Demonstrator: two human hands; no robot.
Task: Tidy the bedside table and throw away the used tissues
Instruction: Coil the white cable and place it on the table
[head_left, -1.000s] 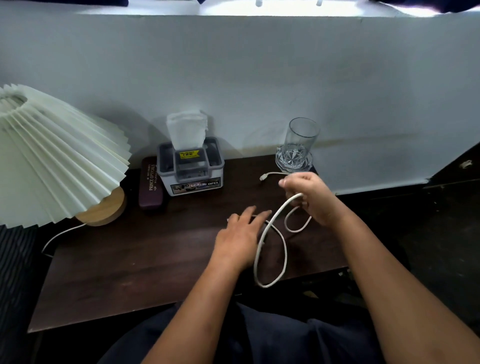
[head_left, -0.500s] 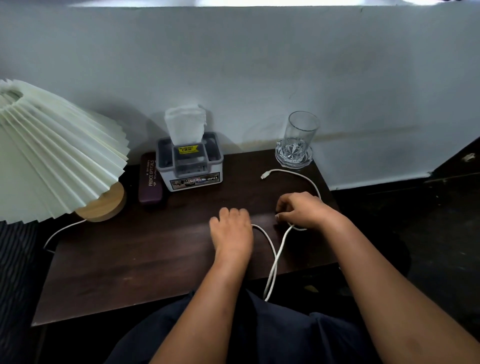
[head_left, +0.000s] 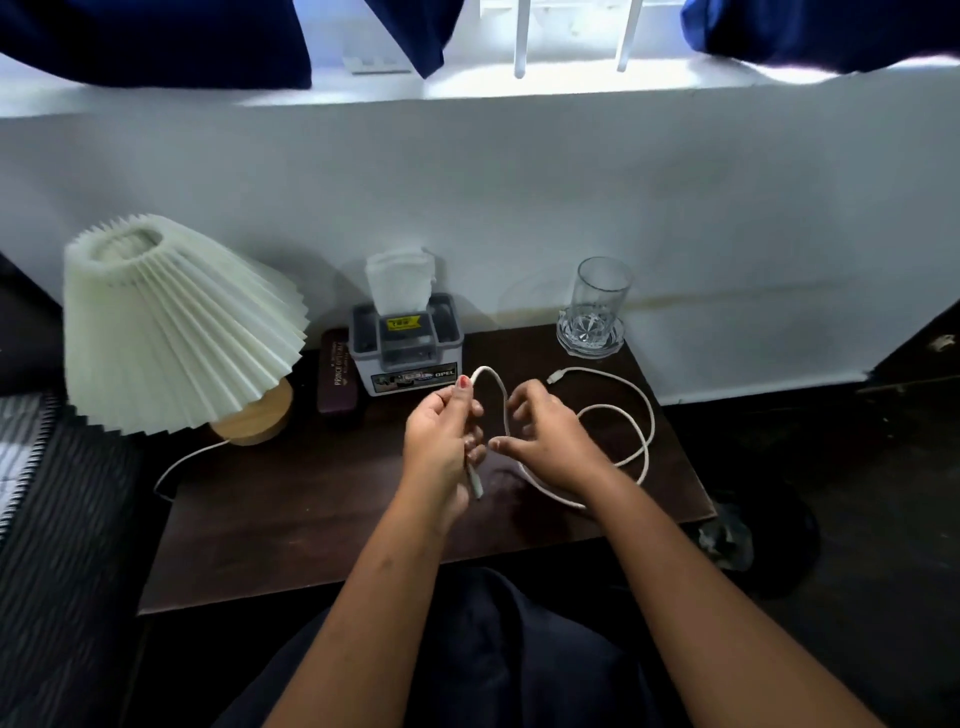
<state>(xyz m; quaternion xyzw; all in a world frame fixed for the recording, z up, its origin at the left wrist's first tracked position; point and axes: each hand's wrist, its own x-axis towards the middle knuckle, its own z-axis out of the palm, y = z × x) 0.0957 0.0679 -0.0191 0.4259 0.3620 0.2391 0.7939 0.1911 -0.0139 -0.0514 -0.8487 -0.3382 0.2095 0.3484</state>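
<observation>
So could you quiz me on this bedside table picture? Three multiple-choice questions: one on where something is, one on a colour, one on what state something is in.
1. Where does the drinking glass stand?
A. back right corner of the table
B. beside the lamp
C. on the floor

2. What colour is the cable?
A. black
B. white
C. red

3. What is the left hand doing?
A. lying flat on the table
B. pulling a tissue
C. pinching the cable

Answers:
1 A, it sits on a clear coaster near the wall.
2 B, it shows pale against the dark wood.
3 C, its fingers close on the cable near one end, while the right hand curls by the loop.
</observation>
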